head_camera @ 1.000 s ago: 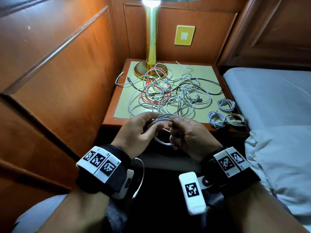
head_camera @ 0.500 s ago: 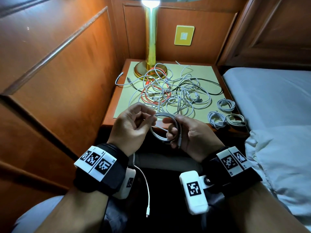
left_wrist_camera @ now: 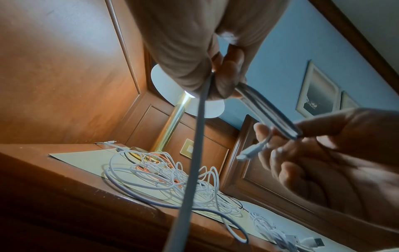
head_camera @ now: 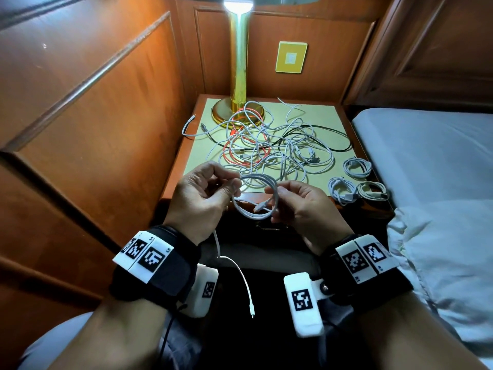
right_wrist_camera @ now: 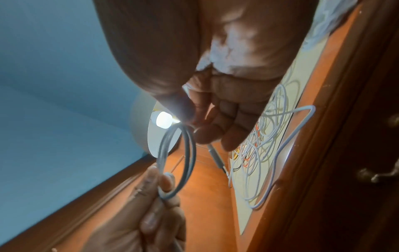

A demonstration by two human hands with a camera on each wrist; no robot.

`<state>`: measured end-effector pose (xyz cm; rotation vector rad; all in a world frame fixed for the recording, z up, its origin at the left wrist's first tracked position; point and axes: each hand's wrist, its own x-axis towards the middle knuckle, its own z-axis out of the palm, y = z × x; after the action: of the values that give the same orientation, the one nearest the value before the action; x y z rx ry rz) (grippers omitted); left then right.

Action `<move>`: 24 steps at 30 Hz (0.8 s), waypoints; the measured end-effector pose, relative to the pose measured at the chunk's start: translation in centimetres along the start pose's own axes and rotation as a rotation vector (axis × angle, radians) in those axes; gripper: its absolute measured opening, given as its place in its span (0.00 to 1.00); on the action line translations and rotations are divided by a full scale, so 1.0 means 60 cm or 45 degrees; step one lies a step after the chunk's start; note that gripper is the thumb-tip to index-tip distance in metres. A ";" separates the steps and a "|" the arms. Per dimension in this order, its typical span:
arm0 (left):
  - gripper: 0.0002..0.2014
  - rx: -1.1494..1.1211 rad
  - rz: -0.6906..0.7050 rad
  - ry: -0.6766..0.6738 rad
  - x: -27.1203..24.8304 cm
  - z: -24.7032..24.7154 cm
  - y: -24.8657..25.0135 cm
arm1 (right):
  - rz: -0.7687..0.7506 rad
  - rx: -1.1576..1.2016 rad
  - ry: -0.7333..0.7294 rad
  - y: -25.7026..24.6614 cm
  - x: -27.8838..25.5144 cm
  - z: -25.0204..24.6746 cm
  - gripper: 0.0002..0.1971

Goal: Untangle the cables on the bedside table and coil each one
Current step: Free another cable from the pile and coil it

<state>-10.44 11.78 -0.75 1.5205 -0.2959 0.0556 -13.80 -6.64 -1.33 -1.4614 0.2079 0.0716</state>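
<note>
L hand (head_camera: 202, 193): pinches white cable coil (head_camera: 253, 198), keeps loops stacked
R hand (head_camera: 301, 204): fingers curled on coil's opposite side, for winding
tail (head_camera: 240, 279): hangs loose, unwound
tangle (head_camera: 269, 148): on bedside table (head_camera: 173, 182), pending
3 coiled cables (head_camera: 354, 182): table's R edge, clear of tangle

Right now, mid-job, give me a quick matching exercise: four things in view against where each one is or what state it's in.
Things:
1. white cable loop
2. three coiled white cables
3. red cable
4. brass lamp

Places or states:
A. lit, at the table's back
B. pinched between left hand and right hand
C. buried in the tangle
D. laid by the table's right edge

Pairs: 1-B, 2-D, 3-C, 4-A
</note>
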 end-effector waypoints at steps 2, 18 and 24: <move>0.07 -0.003 -0.008 0.016 0.000 0.001 -0.002 | 0.072 0.268 -0.038 -0.008 -0.002 0.001 0.13; 0.06 0.127 0.013 -0.024 -0.003 0.004 -0.015 | 0.045 0.469 -0.159 0.000 0.004 0.010 0.08; 0.10 0.157 0.059 -0.038 -0.003 0.005 -0.020 | 0.134 0.400 -0.222 -0.001 0.004 0.000 0.11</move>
<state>-10.41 11.44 -1.96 1.6379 -0.3573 0.0895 -13.54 -6.64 -1.30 -1.1243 0.1459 0.2408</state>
